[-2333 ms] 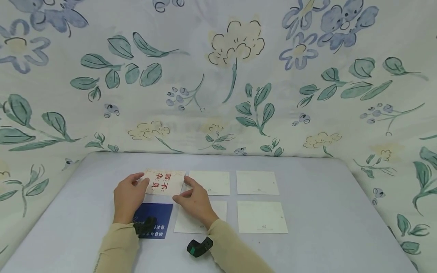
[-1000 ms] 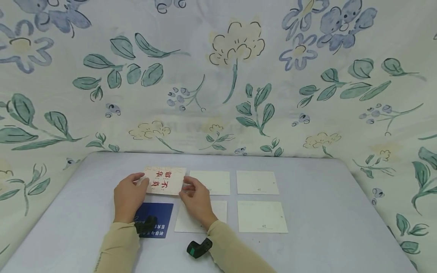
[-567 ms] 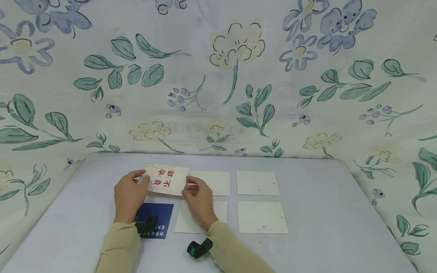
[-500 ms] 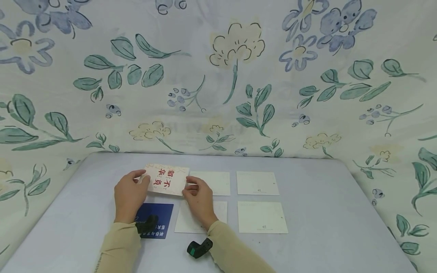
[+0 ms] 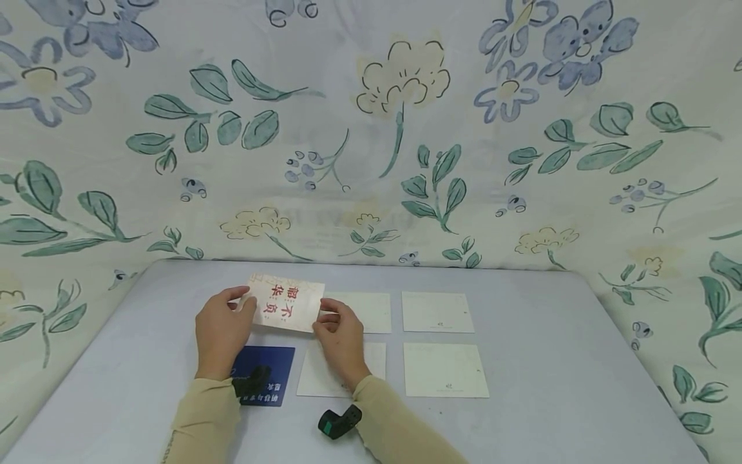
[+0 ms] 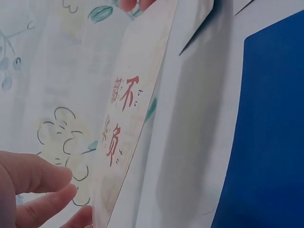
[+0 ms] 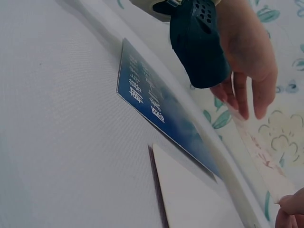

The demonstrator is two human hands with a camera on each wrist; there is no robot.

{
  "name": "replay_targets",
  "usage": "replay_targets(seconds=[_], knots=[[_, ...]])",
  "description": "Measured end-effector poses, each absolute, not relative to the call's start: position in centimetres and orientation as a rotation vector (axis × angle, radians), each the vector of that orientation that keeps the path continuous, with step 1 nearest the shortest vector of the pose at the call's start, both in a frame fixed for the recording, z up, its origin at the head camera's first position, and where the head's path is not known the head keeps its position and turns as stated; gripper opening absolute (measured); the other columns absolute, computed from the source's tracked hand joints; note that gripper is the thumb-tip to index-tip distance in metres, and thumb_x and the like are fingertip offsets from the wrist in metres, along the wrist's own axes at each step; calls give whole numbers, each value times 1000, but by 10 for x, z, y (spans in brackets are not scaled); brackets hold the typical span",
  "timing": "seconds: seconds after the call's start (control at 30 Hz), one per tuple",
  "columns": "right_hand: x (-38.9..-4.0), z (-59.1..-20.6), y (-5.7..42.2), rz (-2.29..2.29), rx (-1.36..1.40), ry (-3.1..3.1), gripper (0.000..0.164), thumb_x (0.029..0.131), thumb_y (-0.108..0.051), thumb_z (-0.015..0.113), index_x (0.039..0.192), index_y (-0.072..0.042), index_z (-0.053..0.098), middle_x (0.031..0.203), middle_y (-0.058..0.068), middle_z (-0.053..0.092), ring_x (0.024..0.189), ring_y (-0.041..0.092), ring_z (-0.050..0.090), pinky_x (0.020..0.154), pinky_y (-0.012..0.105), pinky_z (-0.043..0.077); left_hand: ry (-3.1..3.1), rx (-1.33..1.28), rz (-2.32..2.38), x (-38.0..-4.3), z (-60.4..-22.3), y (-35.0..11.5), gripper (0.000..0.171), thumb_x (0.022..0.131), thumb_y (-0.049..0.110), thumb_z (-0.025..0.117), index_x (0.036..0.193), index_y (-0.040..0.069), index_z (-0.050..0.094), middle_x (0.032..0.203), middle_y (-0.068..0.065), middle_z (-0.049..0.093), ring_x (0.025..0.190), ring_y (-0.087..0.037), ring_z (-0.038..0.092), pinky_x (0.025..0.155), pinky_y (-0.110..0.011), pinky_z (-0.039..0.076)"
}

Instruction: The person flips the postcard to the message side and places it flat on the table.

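A cream card [image 5: 295, 299] with large red characters is held up off the table, tilted, its far-left corner highest in the head view. My left hand [image 5: 225, 332] pinches its left edge, while my right hand [image 5: 342, 341] pinches the right edge. Shadow and a gap under the card show in the left wrist view, where red writing [image 6: 114, 142] faces me. Below the left hand lies a blue card [image 5: 278, 367] with white characters, partly covered by a black wrist camera [image 5: 252, 381]. My right hand and forearm partly hide a white card [image 5: 315, 380].
Other white cards lie flat in rows to the right: a back middle one [image 5: 377, 316], a back right one [image 5: 437, 312] and a front right one [image 5: 446, 370]. They rest on a pale table [image 5: 539, 361]. Behind it hangs a flowered cloth [image 5: 324, 193].
The red-lettered card has risen from lying nearly flat and shifted slightly right and away, with growing tilt. Both hands have risen a little with it. The other cards stay put.
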State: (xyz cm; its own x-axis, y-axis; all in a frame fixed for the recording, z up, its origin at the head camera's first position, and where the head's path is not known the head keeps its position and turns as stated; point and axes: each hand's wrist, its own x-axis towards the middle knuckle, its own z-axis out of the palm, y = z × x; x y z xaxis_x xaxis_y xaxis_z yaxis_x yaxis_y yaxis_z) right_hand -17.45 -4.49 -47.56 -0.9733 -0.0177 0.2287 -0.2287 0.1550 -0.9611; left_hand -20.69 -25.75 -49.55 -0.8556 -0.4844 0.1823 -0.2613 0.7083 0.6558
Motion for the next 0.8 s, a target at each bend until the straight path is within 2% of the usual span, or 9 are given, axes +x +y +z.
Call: replay_targets(seconds=[0.17, 0.37, 0.8], knots=[[-176, -476, -45, 1938, 224, -2253, 40, 80, 1, 67, 119, -8, 59, 105, 3, 62, 86, 9, 60, 74, 18, 51, -2572, 578, -923, -207, -495, -257, 50, 91, 48, 45, 131, 19, 54, 118, -12, 56, 103, -31, 50, 78, -47, 45], [-177, -476, -46, 1943, 172, -2259, 40, 79, 1, 67, 118, -5, 59, 99, 0, 62, 85, 6, 59, 75, 17, 51, -2551, 572, -907, -209, -496, -256, 49, 91, 48, 45, 129, 19, 55, 119, -12, 56, 104, -30, 50, 79, -48, 44], [-179, -477, -47, 1966, 118, -2246, 41, 78, 3, 68, 116, -8, 61, 97, -2, 62, 85, 5, 60, 75, 17, 51, -2513, 533, -890, -209, -495, -255, 50, 91, 50, 45, 130, 19, 55, 121, -11, 56, 104, -31, 50, 80, -50, 46]])
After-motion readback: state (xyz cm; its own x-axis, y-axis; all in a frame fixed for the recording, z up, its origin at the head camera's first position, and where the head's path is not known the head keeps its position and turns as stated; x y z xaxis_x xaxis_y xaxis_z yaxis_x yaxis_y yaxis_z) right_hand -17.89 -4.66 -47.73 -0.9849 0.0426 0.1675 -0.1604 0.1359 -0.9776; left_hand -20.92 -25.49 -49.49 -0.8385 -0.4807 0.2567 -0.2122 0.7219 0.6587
